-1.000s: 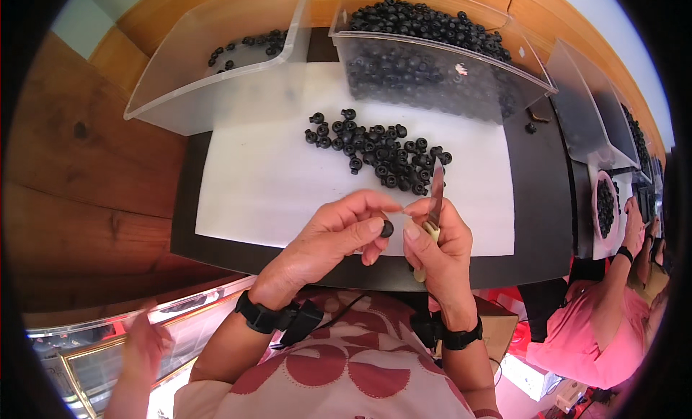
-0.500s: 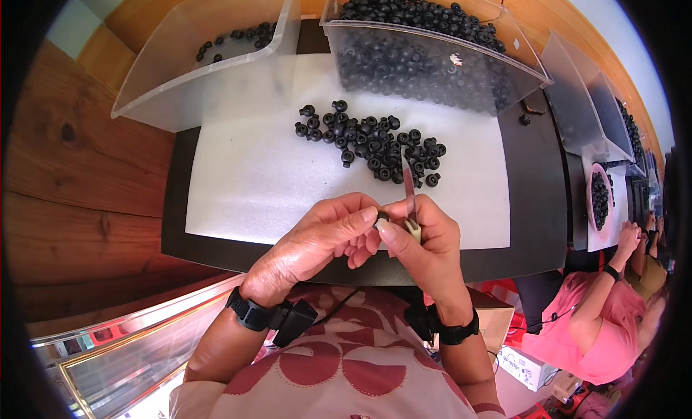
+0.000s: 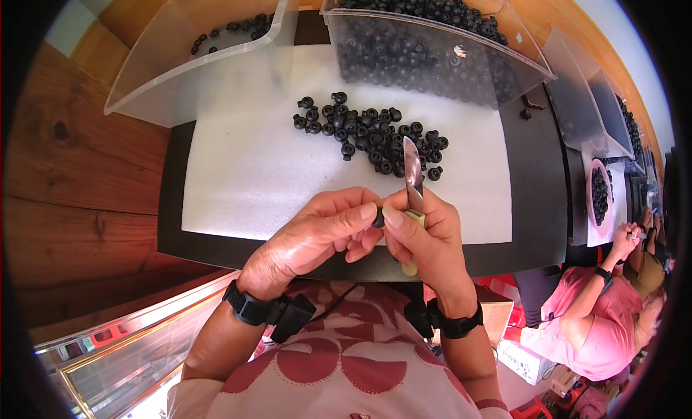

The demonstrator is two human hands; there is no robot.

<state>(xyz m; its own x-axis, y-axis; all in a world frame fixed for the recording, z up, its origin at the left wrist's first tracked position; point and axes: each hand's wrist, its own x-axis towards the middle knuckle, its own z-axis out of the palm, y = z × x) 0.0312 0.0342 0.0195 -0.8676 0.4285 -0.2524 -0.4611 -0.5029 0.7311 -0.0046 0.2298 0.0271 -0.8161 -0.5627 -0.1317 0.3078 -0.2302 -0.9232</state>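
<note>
Over the near edge of the white mat, my left hand [image 3: 324, 228] pinches a small round black part [image 3: 378, 218] between thumb and fingers. Pressed against that part from the other side is the thumb of my right hand [image 3: 430, 235]. A small knife [image 3: 413, 175] with a pale green handle is gripped in my right hand, its blade pointing up and away from me. Beyond the blade lies a loose pile of round black parts [image 3: 367, 134], each with a short neck; the holes in some of them show. Fingers hide much of the held part.
A clear bin [image 3: 194, 76] with a few black parts stands at the back left. Beside it, another clear bin [image 3: 440, 33] is heaped with them. The white mat [image 3: 238, 166] lies on a dark table [image 3: 537, 181]. At right, a person in pink [image 3: 587, 311] works near a pink bowl [image 3: 592, 195].
The knife has turned so its blade shows broader and its handle's lower end is visible. Both hands stay close together around the black part. The view has shifted slightly.
</note>
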